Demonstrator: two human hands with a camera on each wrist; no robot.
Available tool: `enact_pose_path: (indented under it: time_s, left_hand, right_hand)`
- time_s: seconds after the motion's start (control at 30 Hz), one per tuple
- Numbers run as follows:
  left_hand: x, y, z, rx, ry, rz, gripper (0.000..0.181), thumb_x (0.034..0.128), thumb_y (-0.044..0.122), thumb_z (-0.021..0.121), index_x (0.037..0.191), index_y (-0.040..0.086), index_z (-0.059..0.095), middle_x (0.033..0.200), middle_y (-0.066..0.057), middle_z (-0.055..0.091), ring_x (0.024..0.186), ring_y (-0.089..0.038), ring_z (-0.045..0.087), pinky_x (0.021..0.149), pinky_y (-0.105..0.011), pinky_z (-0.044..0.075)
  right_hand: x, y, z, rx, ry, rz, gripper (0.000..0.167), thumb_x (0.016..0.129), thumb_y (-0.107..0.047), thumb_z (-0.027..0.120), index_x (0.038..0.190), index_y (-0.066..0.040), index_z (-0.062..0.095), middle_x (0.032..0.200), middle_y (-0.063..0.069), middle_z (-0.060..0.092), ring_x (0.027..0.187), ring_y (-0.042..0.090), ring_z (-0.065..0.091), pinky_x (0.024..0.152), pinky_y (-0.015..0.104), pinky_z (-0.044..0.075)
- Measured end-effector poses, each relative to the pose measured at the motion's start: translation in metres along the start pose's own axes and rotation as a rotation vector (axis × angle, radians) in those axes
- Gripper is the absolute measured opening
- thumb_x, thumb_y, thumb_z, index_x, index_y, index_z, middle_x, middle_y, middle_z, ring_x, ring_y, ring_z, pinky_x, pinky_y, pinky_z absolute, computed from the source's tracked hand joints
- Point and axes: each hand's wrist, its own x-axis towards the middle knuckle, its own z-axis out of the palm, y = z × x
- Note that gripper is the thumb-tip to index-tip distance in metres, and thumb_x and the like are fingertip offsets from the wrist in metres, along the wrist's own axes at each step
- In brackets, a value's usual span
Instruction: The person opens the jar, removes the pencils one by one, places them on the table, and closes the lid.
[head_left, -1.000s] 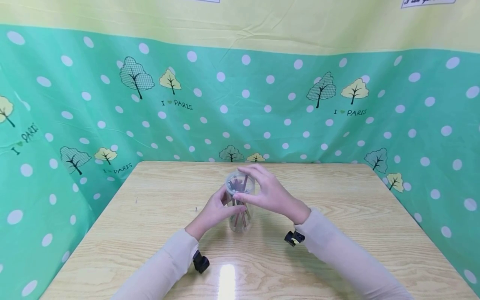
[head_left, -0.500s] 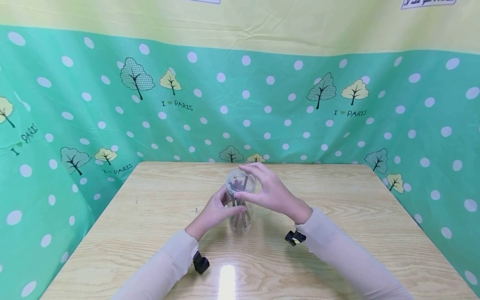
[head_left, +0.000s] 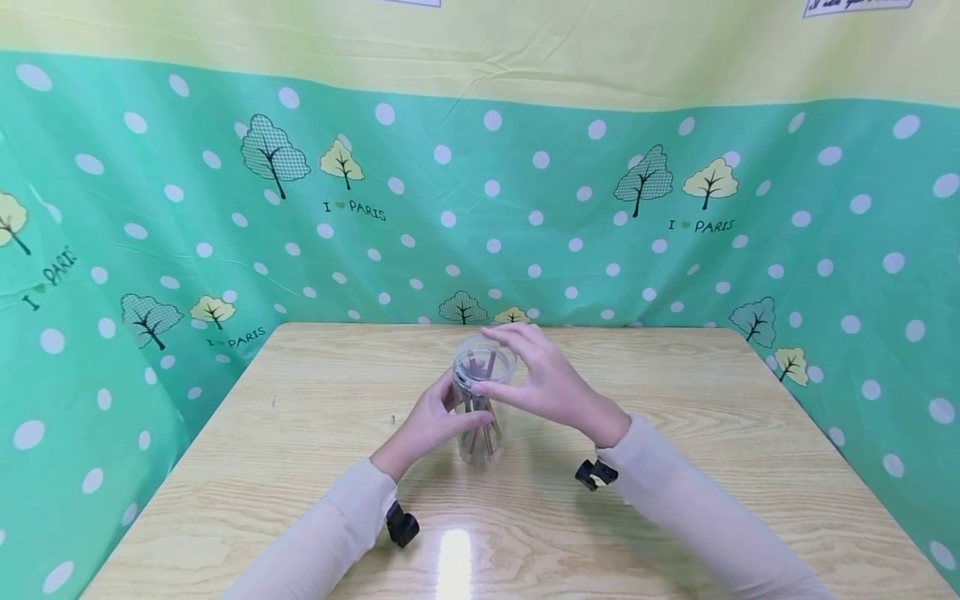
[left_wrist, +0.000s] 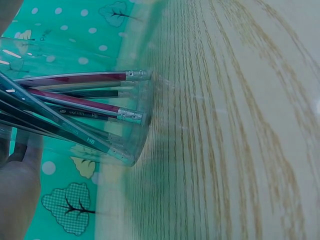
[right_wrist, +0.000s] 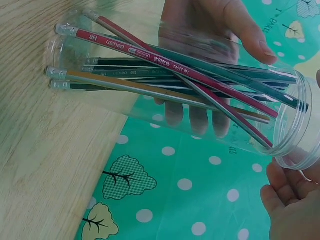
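Observation:
A clear plastic jar (head_left: 478, 446) stands upright on the table, with several pencils (right_wrist: 165, 65) inside, red, dark green and ochre. Their metal ends with erasers point down to the jar's base in both wrist views. My left hand (head_left: 429, 423) grips the jar around its side, thumb in front. At the top, my right hand (head_left: 551, 383) holds a clear round lid (head_left: 497, 354) by its edge, fingers at the back and thumb at the front. The lid sits at the jar's mouth, slightly off to the right; whether it is fully apart from the neck I cannot tell.
The wood-grain table (head_left: 315, 392) carries small dark marks left of the jar. Behind and beside it hangs a green dotted curtain (head_left: 540, 208) with printed trees. A black camera (head_left: 402, 527) is strapped at my left wrist, another camera (head_left: 596, 473) at my right.
My right hand has shifted slightly to the right, and the clear rim under its fingers has shifted with it. The left hand and the jar's body have stayed in place.

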Motion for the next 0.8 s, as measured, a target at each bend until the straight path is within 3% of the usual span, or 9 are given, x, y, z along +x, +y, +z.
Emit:
enact_pose_path:
  time_s: [0.3, 0.53, 0.8]
  left_hand:
    - [0.001, -0.001, 0.001, -0.002, 0.012, -0.005, 0.087, 0.083, 0.021, 0.084, 0.156, 0.022, 0.037, 0.144, -0.005, 0.054, 0.134, -0.025, 0.049, 0.114, -0.042, 0.036]
    - [0.002, -0.003, 0.0, 0.01, 0.014, -0.016, 0.085, 0.0826, 0.023, 0.085, 0.154, 0.022, 0.039, 0.146, -0.006, 0.053, 0.135, -0.026, 0.048, 0.116, -0.044, 0.034]
    - [0.001, -0.001, 0.0, 0.02, 0.021, -0.029, 0.086, 0.0822, 0.024, 0.085, 0.155, 0.024, 0.039, 0.148, -0.004, 0.051, 0.136, -0.027, 0.047, 0.117, -0.047, 0.031]
  right_hand:
    - [-0.003, 0.0, -0.007, -0.025, 0.009, -0.006, 0.073, 0.08, -0.038, 0.085, 0.14, -0.006, 0.056, 0.137, 0.005, 0.058, 0.129, 0.021, 0.049, 0.112, 0.048, 0.038]
    - [-0.011, 0.0, -0.015, -0.022, -0.007, 0.032, 0.073, 0.082, -0.035, 0.084, 0.143, -0.008, 0.055, 0.138, 0.005, 0.057, 0.124, 0.023, 0.049, 0.1, 0.047, 0.047]
    - [-0.02, 0.003, -0.026, -0.039, -0.013, 0.058, 0.074, 0.083, -0.036, 0.084, 0.144, -0.01, 0.053, 0.141, 0.003, 0.054, 0.128, 0.023, 0.048, 0.103, 0.049, 0.046]
